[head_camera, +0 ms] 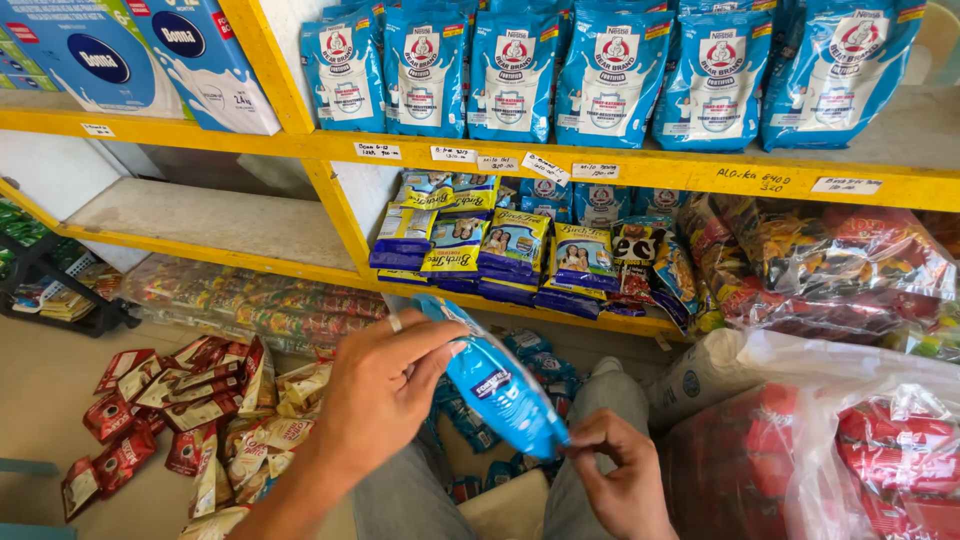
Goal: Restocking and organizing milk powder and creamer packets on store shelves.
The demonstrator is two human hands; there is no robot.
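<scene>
My left hand (pixel 380 395) grips the upper end of a small blue pouch (pixel 495 380), a ring on one finger. My right hand (pixel 620 470) pinches the pouch's lower end with thumb and forefinger. The pouch hangs tilted over my lap, in front of the yellow shelf (pixel 560 160). More small blue pouches (pixel 535 360) lie on the floor just beyond my knees. Stacks of blue and yellow-green sachets (pixel 510 250) fill the middle shelf straight ahead.
Large blue bags (pixel 610 70) line the top shelf. Red and cream sachets (pixel 200 410) are scattered on the floor at left. Clear plastic bags of red packets (pixel 850 450) stand at right, with snack packs (pixel 840 260) on the shelf above. A dark rack (pixel 60 290) sits far left.
</scene>
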